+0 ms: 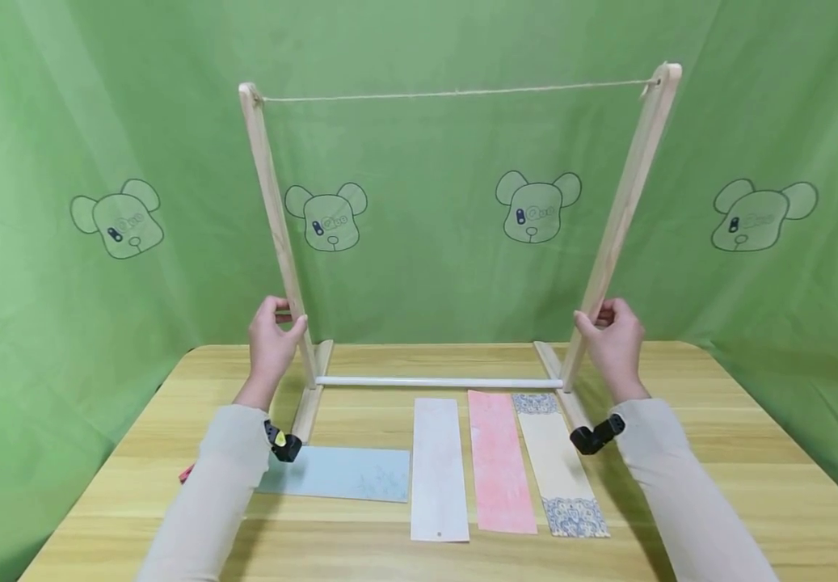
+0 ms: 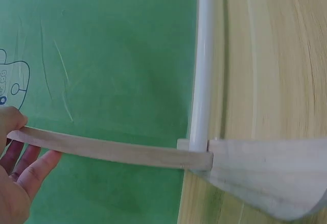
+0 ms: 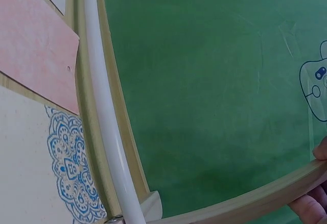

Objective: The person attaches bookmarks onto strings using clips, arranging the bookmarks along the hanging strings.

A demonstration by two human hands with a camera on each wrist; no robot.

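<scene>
A wooden frame stands upright near the back of the table, with a left post, a right post and a twine string tied between their tops. A white rod joins the posts near their feet. My left hand grips the left post low down, thumb in front and fingers behind. On the opposite side, my right hand holds the right post at about the same height. The left wrist view shows the fingers around the wood; in the right wrist view the hand is partly cut off.
In front of the frame lie several paper strips: a blue one, a white one, a pink one and a cream one with blue patterns. A small red item shows beside the left sleeve. Green cloth hangs behind the table.
</scene>
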